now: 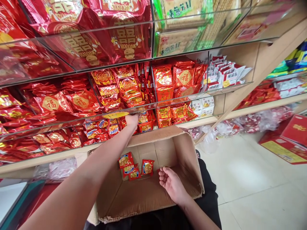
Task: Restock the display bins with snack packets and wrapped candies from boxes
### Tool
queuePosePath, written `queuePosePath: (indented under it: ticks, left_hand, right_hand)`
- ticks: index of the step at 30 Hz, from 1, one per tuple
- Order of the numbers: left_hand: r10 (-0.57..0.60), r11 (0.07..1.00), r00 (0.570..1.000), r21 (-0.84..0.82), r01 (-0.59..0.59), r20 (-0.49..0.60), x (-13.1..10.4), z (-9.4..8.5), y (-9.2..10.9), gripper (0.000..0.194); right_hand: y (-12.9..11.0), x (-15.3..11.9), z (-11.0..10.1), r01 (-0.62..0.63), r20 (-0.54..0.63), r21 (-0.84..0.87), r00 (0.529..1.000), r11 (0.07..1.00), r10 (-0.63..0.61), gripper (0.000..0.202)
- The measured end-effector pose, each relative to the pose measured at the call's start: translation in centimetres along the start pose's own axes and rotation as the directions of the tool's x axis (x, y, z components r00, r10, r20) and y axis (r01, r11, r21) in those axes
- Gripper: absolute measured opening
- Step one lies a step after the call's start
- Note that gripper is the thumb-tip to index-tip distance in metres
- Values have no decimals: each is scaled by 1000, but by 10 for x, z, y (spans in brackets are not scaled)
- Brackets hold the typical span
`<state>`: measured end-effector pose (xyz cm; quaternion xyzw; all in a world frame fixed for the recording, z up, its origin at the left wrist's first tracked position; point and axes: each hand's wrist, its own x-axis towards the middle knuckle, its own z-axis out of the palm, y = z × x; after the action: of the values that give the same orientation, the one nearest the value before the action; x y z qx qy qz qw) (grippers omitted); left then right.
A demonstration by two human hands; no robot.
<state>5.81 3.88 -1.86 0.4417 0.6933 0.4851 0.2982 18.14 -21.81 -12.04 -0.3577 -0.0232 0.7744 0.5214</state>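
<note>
My left hand (132,121) reaches into the lower shelf bin, among small red snack packets (144,123). Its fingers are hidden beyond the knuckles, so what they touch does not show. Over the open cardboard box (183,153), my right hand (170,183) hovers with its fingers curled in, and nothing shows in it. On the bottom of the box lie several red-and-yellow snack packets (129,166), grouped at the left. One more packet (147,167) lies apart from them, just left of my right hand.
Clear shelf dividers (177,105) front the bins. Above hang large red bags (124,38) and green-edged cracker packs (179,40). White packets (216,75) stand to the right. Plastic-wrapped goods (230,127) sit under the shelf. A red carton (285,140) rests on the tiled floor (251,179).
</note>
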Motion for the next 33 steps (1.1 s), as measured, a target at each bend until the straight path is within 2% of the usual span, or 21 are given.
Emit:
queuePosePath:
  ticks: [4, 9, 13, 17, 20, 24, 29, 33]
  left_hand:
    - [84, 972, 996, 220, -88, 27, -3, -6, -6, 24]
    - [172, 854, 985, 496, -158, 16, -1, -13, -4, 35]
    - [213, 733, 968, 632, -250, 136, -3, -16, 0, 33]
    - [239, 608, 925, 697, -379, 294, -11, -16, 4, 33]
    - [241, 529, 899, 727, -437, 365, -13, -13, 8, 35]
    - [219, 455, 903, 781, -429, 368, -4, -6, 15, 42]
    - [179, 408, 920, 824, -393, 350, 7, 4, 18, 45]
    - [182, 382, 902, 817, -432, 392, 4, 0, 14, 50]
  right_hand:
    - [0, 1, 0, -17, -10, 11, 1000, 1000, 17, 15]
    - [0, 1, -1, -23, -20, 15, 1000, 1000, 23, 13]
    - [1, 2, -2, -28, -26, 1, 999, 1000, 28, 13]
    - [2, 2, -1, -34, -42, -1, 999, 999, 34, 13]
    - [1, 1, -1, -26, -48, 2, 998, 1000, 26, 12]
    - [-1, 2, -1, -14, -65, 6, 998, 1000, 15, 12]
    - [-3, 3, -1, -21, -86, 27, 996, 999, 23, 13]
    - [-4, 4, -2, -29, -86, 50, 996, 998, 34, 14]
